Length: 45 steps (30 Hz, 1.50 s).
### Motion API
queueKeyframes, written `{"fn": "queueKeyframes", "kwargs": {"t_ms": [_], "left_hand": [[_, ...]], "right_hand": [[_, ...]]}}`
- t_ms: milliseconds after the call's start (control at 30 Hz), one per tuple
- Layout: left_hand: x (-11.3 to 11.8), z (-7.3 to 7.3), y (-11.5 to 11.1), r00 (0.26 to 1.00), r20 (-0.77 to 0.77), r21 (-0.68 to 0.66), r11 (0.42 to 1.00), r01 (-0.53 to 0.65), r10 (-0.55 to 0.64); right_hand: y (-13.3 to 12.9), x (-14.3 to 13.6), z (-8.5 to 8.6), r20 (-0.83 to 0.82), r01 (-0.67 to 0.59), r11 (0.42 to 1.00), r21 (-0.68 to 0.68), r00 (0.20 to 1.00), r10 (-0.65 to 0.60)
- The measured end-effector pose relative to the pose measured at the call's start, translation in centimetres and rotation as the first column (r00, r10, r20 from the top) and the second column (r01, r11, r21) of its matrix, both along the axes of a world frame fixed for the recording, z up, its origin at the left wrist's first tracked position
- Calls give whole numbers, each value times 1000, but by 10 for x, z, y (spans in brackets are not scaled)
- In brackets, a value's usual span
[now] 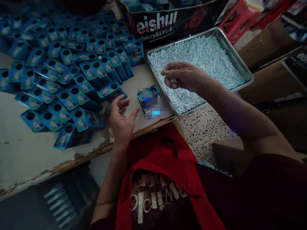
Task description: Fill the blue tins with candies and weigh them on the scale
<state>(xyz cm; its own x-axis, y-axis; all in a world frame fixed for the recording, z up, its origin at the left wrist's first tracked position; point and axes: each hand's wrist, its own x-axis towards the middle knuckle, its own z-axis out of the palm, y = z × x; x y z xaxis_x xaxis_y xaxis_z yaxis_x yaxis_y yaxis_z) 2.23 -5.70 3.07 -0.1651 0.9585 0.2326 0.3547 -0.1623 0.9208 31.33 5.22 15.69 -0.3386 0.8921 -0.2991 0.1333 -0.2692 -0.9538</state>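
Pellets point(203, 60), rounded, in metal tray point(248, 78)

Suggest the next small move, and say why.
Probably steady the nearest blue box with the left hand: that hand is open and close to the box, which shows a round dark hole, while the right hand holds pale pieces above the tray.

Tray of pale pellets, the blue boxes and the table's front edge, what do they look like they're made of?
Tray: metal, probably stainless steel, from its smooth silvery shine. Blue boxes: plastic or printed tin, I can't tell which; glossy, with light glinting off rounded corners. Table's front edge: likely wood, judging by its rough, worn brown surface.
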Motion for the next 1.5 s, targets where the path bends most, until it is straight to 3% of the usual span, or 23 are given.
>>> {"fn": "queueKeyframes", "kwargs": {"t_ms": [133, 233, 367, 467, 533, 700, 833, 1000, 1200, 1400, 1500], "left_hand": [[8, -7, 5, 999, 32, -29, 999, 16, -15], [13, -9, 7, 998, 56, -43, 999, 32, -30], [11, -11, 5, 997, 68, -78, 997, 25, -20], [7, -13, 4, 997, 78, -82, 997, 8, -1], [4, -14, 3, 997, 80, -79, 997, 3, 3], [1, -14, 5, 998, 63, -97, 995, 13, -7], [3, -12, 6, 998, 57, -108, 994, 19, -12], [5, -10, 6, 999, 35, -91, 996, 3, 0], [5, -3, 4, 1000, 19, -98, 995, -5, 7], [7, 2, 4, 1000, 9, -107, 994, 10, -9], [5, 3, 5, 1000, -1, -89, 996, 12, -12]], "right_hand": [[5, -2, -1, 69, -96, 993, 63, 993, 91], [12, -10, 0, 209, -232, 961, 148, 957, 199], [17, -19, 3, 483, -462, 847, 265, 823, 298], [14, -24, 6, 630, -570, 755, 323, 725, 278], [11, -25, 6, 686, -595, 735, 325, 683, 250], [8, -23, 0, 689, -562, 769, 306, 688, 228], [11, -21, -11, 607, -521, 784, 338, 757, 241], [10, -29, -18, 459, -391, 782, 485, 875, 153], [5, -36, -17, 289, -211, 901, 379, 952, 102], [0, -31, -19, 265, -155, 930, 333, 962, 66], [0, -24, -10, 159, -38, 952, 305, 987, -12]]}}
